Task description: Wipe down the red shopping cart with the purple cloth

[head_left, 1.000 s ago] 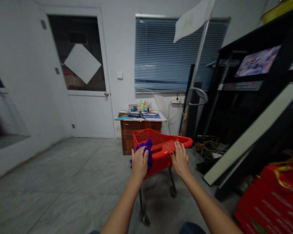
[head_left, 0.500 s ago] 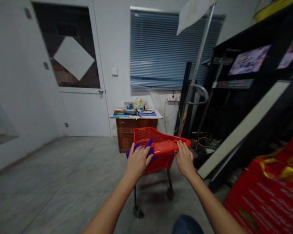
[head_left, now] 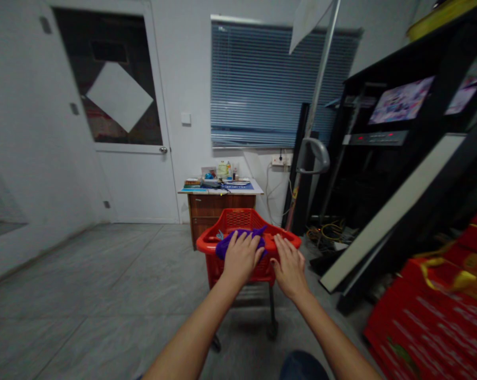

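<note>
The left hand point(head_left: 241, 259) lay over the purple cloth point(head_left: 225, 247), and its grip held this cloth against the handle point(head_left: 270, 245) of the red cart point(head_left: 238, 215). Just beside it, the right hand point(head_left: 290, 269) had its fingers laid on the same handle; whether its grip was closed, I could not tell. Beyond the cart stood a surface point(head_left: 256, 186) with several small items. Behind were blue blinds point(head_left: 262, 84) and, to the left, a white door point(head_left: 137, 182).

Light here is dim, greyish. Soft shadow pools under the red cart point(head_left: 262, 270); far right, a screen point(head_left: 401, 100) glows inside murky black shelving point(head_left: 440, 63). Near right, lettered red boxes point(head_left: 432, 316) smear, stretched toward the edge.
</note>
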Tool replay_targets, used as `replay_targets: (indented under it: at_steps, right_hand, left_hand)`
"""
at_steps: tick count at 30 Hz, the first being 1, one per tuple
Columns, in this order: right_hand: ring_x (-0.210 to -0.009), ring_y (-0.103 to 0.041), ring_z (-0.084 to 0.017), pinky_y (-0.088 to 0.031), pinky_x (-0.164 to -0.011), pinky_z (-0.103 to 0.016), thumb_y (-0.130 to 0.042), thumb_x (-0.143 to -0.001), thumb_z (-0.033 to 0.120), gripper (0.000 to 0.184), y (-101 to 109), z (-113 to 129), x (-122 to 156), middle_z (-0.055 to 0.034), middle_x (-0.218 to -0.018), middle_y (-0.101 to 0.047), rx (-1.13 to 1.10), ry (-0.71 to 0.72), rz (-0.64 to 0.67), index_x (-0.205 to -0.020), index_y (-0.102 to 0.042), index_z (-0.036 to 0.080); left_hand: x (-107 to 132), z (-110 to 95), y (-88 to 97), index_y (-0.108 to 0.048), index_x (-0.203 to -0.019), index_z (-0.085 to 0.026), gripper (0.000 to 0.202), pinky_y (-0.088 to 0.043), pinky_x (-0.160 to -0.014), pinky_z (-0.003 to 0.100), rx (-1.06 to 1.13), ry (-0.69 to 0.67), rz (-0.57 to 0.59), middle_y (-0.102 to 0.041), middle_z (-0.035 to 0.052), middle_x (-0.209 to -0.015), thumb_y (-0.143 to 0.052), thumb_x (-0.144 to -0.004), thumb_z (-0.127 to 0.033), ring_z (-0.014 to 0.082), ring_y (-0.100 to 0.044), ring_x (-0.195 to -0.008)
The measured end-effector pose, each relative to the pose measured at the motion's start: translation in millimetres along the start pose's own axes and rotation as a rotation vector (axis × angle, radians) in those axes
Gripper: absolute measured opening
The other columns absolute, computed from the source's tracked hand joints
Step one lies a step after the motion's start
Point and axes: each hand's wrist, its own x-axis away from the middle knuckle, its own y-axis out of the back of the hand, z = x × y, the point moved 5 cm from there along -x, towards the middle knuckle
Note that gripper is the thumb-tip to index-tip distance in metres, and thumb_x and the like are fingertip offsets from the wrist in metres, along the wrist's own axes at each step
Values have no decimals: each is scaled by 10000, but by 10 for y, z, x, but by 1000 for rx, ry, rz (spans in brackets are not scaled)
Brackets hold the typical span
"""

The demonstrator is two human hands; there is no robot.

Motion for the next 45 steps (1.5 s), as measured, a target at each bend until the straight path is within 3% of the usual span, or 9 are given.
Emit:
replay_targets:
  at_steps: [6, 15, 20, 24, 27, 33, 37, 41, 45]
  right_hand:
    - [-1431, -239, -275, -273, -1096, -508, -197, -975, 532, 644, -5, -25, -15, -105, -1570, -287, 15, -11, -85, -1535, -165, 215]
    - [-1427, -260, -281, -291, -1087, -514, -145, -967, 569, 662, -95, 362, 124, -102, -1590, -234, -83, 48, -80, -1545, -85, 253]
    - [-1458, -189, -309, -299, -1067, -588, -102, -939, 646, 738, -213, -6, 104, -140, -1612, -117, -243, -151, -143, -1544, 8, 239]
    - [-1454, -231, -276, -284, -1086, -593, -38, -948, 615, 689, -542, -244, 14, -121, -1595, -209, -447, -226, 22, -1542, -82, 269]
    - [-1428, -304, -232, -308, -1109, -508, -24, -956, 594, 682, -739, -171, 11, -107, -1552, -329, -550, -198, 56, -1539, -143, 259]
    - [-1419, -323, -226, -327, -1106, -483, -26, -974, 551, 648, -843, 71, 141, -89, -1545, -349, -570, -236, -37, -1544, -99, 250]
    - [-1427, -310, -239, -338, -1096, -498, -65, -964, 593, 666, -799, 41, 88, -88, -1563, -310, -517, -161, 54, -1544, -81, 266]
    - [-1436, -289, -241, -320, -1109, -520, -127, -956, 625, 684, -829, 70, -13, -90, -1574, -284, -477, -54, 187, -1543, -50, 281]
    - [-1448, -259, -228, -326, -1113, -508, -90, -970, 582, 656, -981, 323, 4, -97, -1588, -241, -473, -30, 189, -1544, -14, 272]
  left_hand:
    - [92, 504, 199, -604, -1142, -192, 328, -363, -1057, 516, -52, 232, 43, -706, 105, -1124, -387, -974, -372, 264, -613, -1118]
    - [-35, 24, 44, -613, -1132, -219, 276, -353, -1085, 482, 24, 16, 55, -696, 88, -1161, -469, -946, -363, 239, -589, -1171]
    - [80, 452, 179, -591, -1190, -226, 329, -289, -1121, 537, 21, 146, 25, -695, 70, -1177, -400, -974, -383, 244, -586, -1185]
    - [210, 671, 227, -600, -1189, -172, 348, -303, -1108, 555, -85, 341, -61, -681, 122, -1196, -392, -972, -347, 285, -564, -1215]
    - [254, 512, 200, -609, -1183, -155, 348, -320, -1105, 544, -86, 340, -80, -669, 145, -1214, -413, -963, -340, 292, -558, -1221]
    - [288, 147, 196, -582, -1234, -226, 342, -328, -1127, 480, 52, 46, 20, -670, 71, -1235, -433, -959, -362, 232, -561, -1221]
    - [343, 520, 301, -556, -1268, -252, 361, -257, -1159, 525, 48, 81, 81, -649, 48, -1277, -408, -970, -393, 233, -510, -1285]
    - [411, 927, 406, -578, -1250, -229, 364, -260, -1141, 576, -22, 238, -2, -658, 75, -1258, -381, -976, -366, 258, -530, -1265]
    - [468, 824, 427, -606, -1211, -207, 346, -289, -1125, 579, -76, 284, -76, -678, 94, -1215, -392, -969, -331, 280, -552, -1236]
